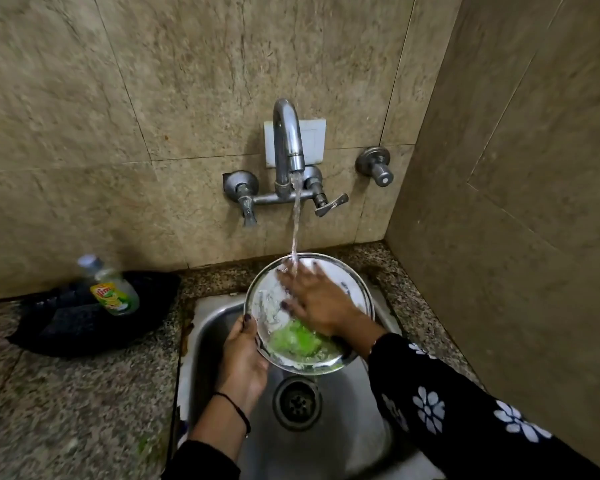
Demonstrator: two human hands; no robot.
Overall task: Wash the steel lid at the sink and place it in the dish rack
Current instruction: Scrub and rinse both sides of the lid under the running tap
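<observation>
Lid [267, 299] tilted over sink [219, 323], under tap [286, 147] stream. Left hand [241, 358] grips its lower-left rim; right hand [321, 303] flat, fingers spread, on its face. Soap bottle [113, 289] on black cloth [66, 323], left counter.

I see mottled beige stone wall tiles [187, 98] meeting in a corner at right, above a speckled granite worktop [84, 393], dimly lit.

We find the sink [219, 327] hemmed in: the tiled side wall [499, 202] rises close on our right, the tap spout [286, 140] and its stream hang over the steel lid [267, 299], and a soap bottle [113, 289] stands on the left counter [66, 393], whose near part lies open.
</observation>
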